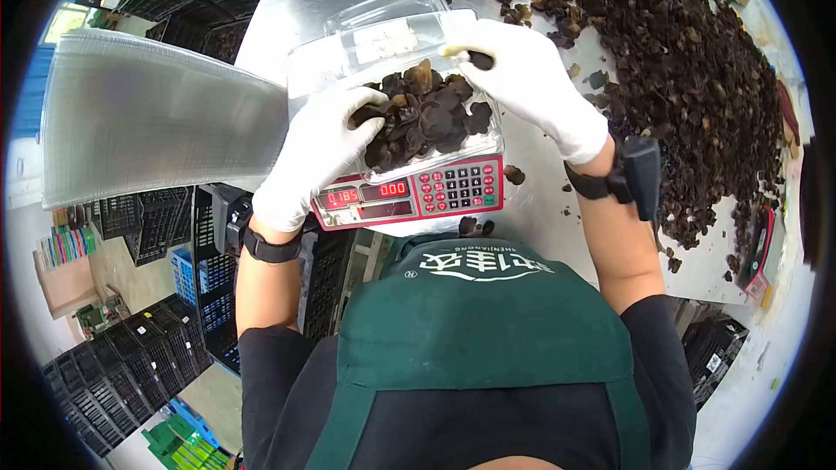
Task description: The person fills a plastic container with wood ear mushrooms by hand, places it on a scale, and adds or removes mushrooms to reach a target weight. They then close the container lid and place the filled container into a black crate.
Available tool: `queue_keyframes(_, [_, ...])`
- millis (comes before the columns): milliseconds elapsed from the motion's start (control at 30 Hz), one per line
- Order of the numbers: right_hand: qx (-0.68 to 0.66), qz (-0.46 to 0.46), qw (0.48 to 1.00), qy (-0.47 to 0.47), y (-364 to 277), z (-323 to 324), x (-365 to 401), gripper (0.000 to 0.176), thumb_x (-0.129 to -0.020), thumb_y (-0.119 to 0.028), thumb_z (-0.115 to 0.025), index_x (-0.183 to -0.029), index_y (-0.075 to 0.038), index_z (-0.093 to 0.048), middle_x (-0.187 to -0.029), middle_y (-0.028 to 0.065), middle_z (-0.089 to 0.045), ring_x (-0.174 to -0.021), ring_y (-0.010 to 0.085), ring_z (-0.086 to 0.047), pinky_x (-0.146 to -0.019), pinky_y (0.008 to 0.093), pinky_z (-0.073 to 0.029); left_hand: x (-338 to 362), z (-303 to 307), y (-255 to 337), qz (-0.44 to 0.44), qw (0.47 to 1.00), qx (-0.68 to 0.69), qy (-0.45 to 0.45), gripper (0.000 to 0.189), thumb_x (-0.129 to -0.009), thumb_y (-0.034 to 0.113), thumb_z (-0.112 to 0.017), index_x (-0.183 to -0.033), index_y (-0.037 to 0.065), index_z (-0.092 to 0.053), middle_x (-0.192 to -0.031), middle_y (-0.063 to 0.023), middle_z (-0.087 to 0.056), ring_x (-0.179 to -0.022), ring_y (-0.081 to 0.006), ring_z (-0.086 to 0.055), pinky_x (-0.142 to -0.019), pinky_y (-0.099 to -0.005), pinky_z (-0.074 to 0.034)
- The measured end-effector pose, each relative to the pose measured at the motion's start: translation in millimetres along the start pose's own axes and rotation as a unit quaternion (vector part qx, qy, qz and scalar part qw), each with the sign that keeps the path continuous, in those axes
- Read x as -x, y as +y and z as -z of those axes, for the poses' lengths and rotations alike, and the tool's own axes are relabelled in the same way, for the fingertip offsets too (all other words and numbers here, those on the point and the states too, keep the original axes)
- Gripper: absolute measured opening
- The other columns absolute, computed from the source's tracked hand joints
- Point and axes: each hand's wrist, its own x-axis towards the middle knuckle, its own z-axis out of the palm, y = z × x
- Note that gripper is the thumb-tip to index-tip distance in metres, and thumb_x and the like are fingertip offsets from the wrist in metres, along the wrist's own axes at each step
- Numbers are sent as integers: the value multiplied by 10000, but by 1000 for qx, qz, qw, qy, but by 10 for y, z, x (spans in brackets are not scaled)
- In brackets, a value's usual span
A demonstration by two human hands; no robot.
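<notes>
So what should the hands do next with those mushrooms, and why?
Probably let go of the dark piece pinched in the right hand, so it drops into the box. That hand is already over the box, which sits on the scale with its display lit. The left hand rests on the mushrooms inside.

Steel table (pixel 292 13) bears a scale (pixel 418 193) — and a dark mushroom heap (pixel 697 78).

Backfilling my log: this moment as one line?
left hand: on dark dried mushrooms | right hand: pinching dark mushroom piece | clear plastic box: on red digital scale
</notes>
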Motion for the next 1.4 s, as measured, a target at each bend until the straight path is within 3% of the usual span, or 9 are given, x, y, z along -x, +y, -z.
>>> queue_keyframes(200, [111,177,974,-90,160,-354,-188,174,-855,-201,-664,-1006,-138,-721,-936,53,-672,-867,273,-621,-712,393,-493,42,-62,-5,-24,994,8,110,487,-846,104,-699,-1320,120,-586,-1048,-130,-691,-925,-242,-677,-873,-338,-521])
queue_keyframes(400, [18,104,993,-55,134,-220,-202,196,-863,-242,-696,-1005,-110,-723,-898,89,-687,-911,261,-640,-803,400,-512,83,9,-8,33,992,5,123,522,-832,118,-722,-1334,134,-580,-1055,-101,-686,-763,-183,-650,-778,-323,-527])
queue_keyframes(600, [-170,-32,983,-61,27,163,10,127,-853,-166,-690,-938,-76,-715,-870,78,-691,-746,236,-660,-725,346,-528,41,5,20,-4,987,-28,160,461,-844,83,-708,-1294,90,-609,-1105,-63,-677,-764,-119,-581,-763,-279,-493])
queue_keyframes(833, [-46,-242,963,-107,101,1143,1581,54,-840,-78,-696,-853,-26,-698,-763,49,-642,-656,125,-614,-612,262,-482,-55,316,-361,58,980,10,190,335,-929,193,-671,-1241,73,-659,-946,-36,-670,-735,-83,-551,-700,-252,-493])
queue_keyframes(967, [55,-568,735,-367,-128,1918,2748,137,-847,-181,-705,-815,-54,-749,-686,93,-684,-505,159,-640,-515,304,-500,-185,421,-636,6,979,-31,200,338,-924,184,-653,-1241,65,-644,-986,-68,-704,-824,-131,-638,-769,-281,-522])
queue_keyframes(1100, [222,-416,852,-227,-23,2274,3744,146,-811,-164,-747,-871,-31,-739,-753,114,-706,-530,204,-646,-557,327,-506,-596,436,-965,18,969,-157,192,501,-872,369,-706,-1251,51,-630,-1009,-142,-712,-869,-201,-687,-790,-312,-536])
queue_keyframes(1200, [-49,-572,811,-112,-231,1824,2879,109,-888,-72,-701,-826,11,-668,-690,3,-610,-502,71,-561,-444,225,-406,-816,429,-805,40,979,-166,110,606,-827,425,-721,-1258,11,-617,-992,-180,-709,-872,-230,-701,-795,-333,-543])
queue_keyframes(1333, [-194,-524,821,-117,-343,1159,1961,109,-864,-93,-734,-820,-12,-676,-688,-5,-613,-535,64,-586,-493,223,-450,-1050,52,-987,77,952,-237,181,648,-799,333,-740,-1324,-6,-567,-1047,-193,-698,-954,-206,-686,-836,-311,-532])
queue_keyframes(1400, [-215,-443,864,-105,-283,901,1667,112,-860,-88,-734,-824,-5,-669,-683,-25,-581,-587,39,-537,-518,209,-416,-852,85,-795,65,968,-35,241,608,-814,236,-730,-1353,19,-552,-1075,-168,-693,-989,-174,-664,-844,-296,-522])
